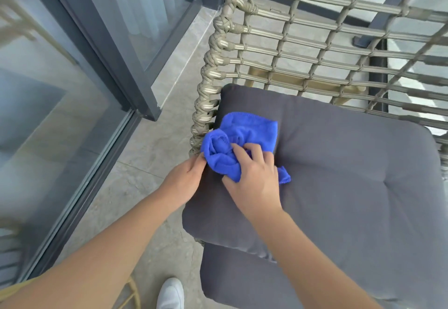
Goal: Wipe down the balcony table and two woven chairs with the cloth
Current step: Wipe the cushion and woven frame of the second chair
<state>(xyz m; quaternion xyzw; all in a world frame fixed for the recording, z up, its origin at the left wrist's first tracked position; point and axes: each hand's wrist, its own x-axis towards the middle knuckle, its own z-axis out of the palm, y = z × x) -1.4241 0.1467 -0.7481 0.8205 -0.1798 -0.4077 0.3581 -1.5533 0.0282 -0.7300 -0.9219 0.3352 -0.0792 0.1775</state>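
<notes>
A bunched blue cloth [238, 140] lies on the dark grey seat cushion [351, 178] of a woven chair [286, 49], close to the chair's left side frame. My right hand [254, 178] grips the cloth from above, fingers curled into its folds. My left hand [185, 179] sits at the cushion's left edge, its fingertips touching the cloth's lower left fold beside the woven frame. The chair's rope back rises behind the cushion. The table is out of sight.
A dark-framed sliding glass door [80, 85] runs along the left. Grey stone floor tiles [145, 187] lie between the door and the chair. A second grey cushion [242, 282] sits below the seat. My white shoe [171, 294] is at the bottom.
</notes>
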